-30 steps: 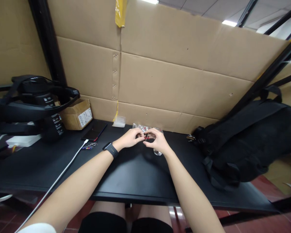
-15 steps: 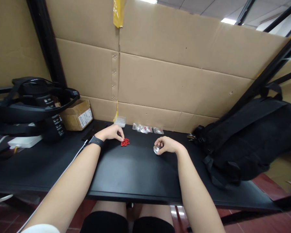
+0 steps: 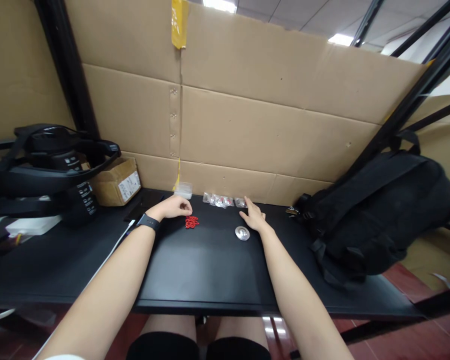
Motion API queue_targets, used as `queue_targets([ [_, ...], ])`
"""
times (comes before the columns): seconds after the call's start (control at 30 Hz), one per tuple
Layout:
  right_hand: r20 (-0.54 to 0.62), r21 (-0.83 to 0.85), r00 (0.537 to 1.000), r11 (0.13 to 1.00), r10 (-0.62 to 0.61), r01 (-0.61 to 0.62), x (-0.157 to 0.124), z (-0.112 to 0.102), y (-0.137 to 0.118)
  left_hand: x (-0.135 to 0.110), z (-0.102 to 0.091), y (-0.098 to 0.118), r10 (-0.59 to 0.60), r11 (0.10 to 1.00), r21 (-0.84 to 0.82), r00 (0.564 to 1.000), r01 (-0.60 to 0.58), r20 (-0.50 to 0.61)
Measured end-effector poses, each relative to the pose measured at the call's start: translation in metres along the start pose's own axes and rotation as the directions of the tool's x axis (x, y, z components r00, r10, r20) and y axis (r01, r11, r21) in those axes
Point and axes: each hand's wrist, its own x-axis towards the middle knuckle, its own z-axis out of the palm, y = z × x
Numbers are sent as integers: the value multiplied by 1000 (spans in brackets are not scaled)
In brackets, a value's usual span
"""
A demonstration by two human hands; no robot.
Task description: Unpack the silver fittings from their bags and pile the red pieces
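Observation:
My left hand [image 3: 174,207], with a black watch on its wrist, rests on the black table [image 3: 195,260], fingers curled loosely, tips just above a small heap of red rings [image 3: 191,221]. My right hand [image 3: 254,216] lies flat with fingers stretched toward several small clear bags [image 3: 225,201] at the cardboard wall. A round silver metal piece [image 3: 242,233] lies on the table just left of my right wrist, untouched.
A black backpack [image 3: 375,205] fills the right side of the table. At the left stand a black headset device [image 3: 41,165], a small cardboard box [image 3: 116,182], a phone and a white cable [image 3: 112,247]. A cardboard wall [image 3: 247,125] closes the back.
Both hands came apart from a joined pinch. The left set the red rings down at the left; the right put the silver piece down, let go and reached forward to the bags.

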Motion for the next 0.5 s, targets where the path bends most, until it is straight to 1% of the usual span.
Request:
queue_targets([
  [0.07,-5,-3,1000,1000,-14,14,5,3,1,0,0,1,15,999,44,999,-13,-45],
  [0.23,-11,-67,1000,998,1,-1,10,-4,0,0,-2,2,38,996,86,997,-32,-65],
  [0.33,-42,-32,996,997,-74,73,8,-11,-2,3,1,9,68,988,141,994,-56,-85],
  [0.4,-77,41,987,989,-141,145,7,-15,-7,7,11,21,133,979,174,983,-110,-124],
  [0.5,-101,136,972,965,-213,225,4,-19,-21,14,37,48,283,950,198,932,-240,-225],
])
